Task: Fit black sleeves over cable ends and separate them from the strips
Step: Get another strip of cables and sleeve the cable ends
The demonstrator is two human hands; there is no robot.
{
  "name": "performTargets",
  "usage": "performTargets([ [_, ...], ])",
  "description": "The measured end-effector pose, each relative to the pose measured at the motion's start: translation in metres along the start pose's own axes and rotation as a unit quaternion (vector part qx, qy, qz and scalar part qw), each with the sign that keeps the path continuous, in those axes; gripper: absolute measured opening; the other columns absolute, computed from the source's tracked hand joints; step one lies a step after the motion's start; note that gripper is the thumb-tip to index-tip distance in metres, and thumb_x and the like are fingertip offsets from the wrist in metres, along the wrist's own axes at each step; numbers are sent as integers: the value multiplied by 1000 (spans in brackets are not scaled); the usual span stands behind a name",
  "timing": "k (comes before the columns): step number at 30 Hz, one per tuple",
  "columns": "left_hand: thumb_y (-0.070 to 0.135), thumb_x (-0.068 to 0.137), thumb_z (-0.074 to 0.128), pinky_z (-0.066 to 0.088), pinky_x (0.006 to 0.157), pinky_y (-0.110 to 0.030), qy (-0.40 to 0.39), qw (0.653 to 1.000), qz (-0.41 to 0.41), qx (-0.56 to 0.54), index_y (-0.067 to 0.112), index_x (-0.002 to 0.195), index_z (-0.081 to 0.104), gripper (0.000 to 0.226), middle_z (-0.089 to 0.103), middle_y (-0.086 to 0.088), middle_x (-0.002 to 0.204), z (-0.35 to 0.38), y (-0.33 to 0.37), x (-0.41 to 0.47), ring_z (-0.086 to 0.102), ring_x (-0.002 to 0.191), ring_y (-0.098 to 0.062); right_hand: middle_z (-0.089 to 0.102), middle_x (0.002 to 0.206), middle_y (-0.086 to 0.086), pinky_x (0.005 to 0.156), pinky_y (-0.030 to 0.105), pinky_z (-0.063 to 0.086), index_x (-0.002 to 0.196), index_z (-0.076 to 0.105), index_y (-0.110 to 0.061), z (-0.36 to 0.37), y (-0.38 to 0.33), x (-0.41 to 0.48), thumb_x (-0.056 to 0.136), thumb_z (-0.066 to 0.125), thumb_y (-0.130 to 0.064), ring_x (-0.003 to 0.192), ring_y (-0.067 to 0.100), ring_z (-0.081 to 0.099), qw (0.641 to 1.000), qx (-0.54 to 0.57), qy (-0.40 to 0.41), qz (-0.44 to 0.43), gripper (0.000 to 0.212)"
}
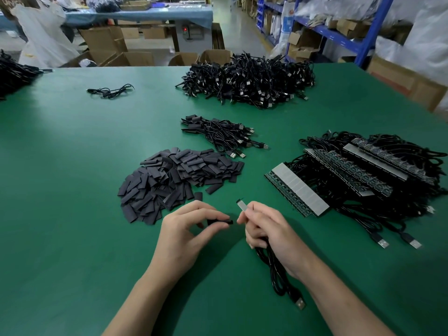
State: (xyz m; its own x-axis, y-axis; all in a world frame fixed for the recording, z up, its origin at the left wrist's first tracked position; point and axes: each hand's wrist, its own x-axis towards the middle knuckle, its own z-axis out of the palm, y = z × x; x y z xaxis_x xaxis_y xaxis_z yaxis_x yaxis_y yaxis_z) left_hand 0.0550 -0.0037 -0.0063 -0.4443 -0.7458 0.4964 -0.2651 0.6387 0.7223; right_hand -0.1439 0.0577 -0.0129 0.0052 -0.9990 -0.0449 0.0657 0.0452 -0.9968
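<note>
Both hands are busy close together over the green matted surface (72, 166), not touching each other. Left hand (186, 229) pinches one short black flattened-tube sleeve (221, 222) between thumb and fingertips. Its long axis runs roughly left-right, free end pointing right toward the other hand. Right hand (266, 229) grips one thin black cable (276, 272) and pinches its grey flat-tabbed cable end (242, 206). That end sticks up and away, leaning left, just beyond and right of the sleeve's free end, with a small gap between. The axes don't line up, so my guess is the tab must tip level with the sleeve mouth, or the sleeve must swing up to it. Both hands are equally near the meeting point.

The cable's slack hangs looped down to one silver USB plug (300, 303) on the surface.

Counts:
- One sleeve and one cable are held.
- Heap of loose black sleeves (174, 175), left-forward of the hands: too many to count.
- Grey-backed circuit strips (298, 190), with cables attached, on the right: at least four.
- Small bundle of sleeved cables (223, 134), farther ahead: number unclear.
</note>
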Motion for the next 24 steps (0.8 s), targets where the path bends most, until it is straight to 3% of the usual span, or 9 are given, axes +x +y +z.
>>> performTargets([
  [3, 20, 83, 80, 51, 70, -21, 22, 1000, -15, -4, 21, 87, 82, 4, 73, 14, 85, -1, -1, 1, 69, 79, -11, 26, 61, -7, 58, 36, 23, 83, 56, -16, 1, 1, 0, 99, 45, -35, 54, 15, 26, 1000, 11, 3, 6, 27],
  [8, 21, 83, 78, 49, 70, -16, 44, 998, -39, -9, 20, 83, 81, 3, 71, 14, 80, -2, -1, 2, 66, 74, -12, 32, 58, -11, 54, 24, 30, 79, 62, -25, 1, -1, -1, 101, 48, -34, 55, 14, 29, 999, -46, -15, -11, 27],
  [14, 23, 83, 79, 50, 72, -19, 30, 998, -45, -39, 21, 91, 81, 8, 74, 13, 90, 0, -3, 1, 70, 87, -15, 36, 62, 1, 56, 52, 30, 82, 66, -25, 3, -4, -3, 97, 52, -43, 60, 24, 32, 993, -114, 4, -33, 27],
  [19, 25, 83, 79, 50, 74, -18, 30, 998, -48, -37, 23, 96, 81, 13, 74, 14, 96, 2, -4, 1, 70, 93, -14, 37, 59, -5, 60, 42, 32, 80, 64, -23, 1, -3, -4, 98, 52, -40, 58, 20, 34, 991, -132, 7, -25, 27],
  [24, 25, 84, 79, 50, 75, -17, 30, 998, -44, -32, 24, 98, 81, 14, 74, 14, 98, 2, -5, 1, 70, 95, -14, 39, 56, -13, 58, 40, 32, 79, 62, -27, -1, -3, -4, 93, 51, -52, 55, 12, 35, 986, -164, 3, -16, 31],
])
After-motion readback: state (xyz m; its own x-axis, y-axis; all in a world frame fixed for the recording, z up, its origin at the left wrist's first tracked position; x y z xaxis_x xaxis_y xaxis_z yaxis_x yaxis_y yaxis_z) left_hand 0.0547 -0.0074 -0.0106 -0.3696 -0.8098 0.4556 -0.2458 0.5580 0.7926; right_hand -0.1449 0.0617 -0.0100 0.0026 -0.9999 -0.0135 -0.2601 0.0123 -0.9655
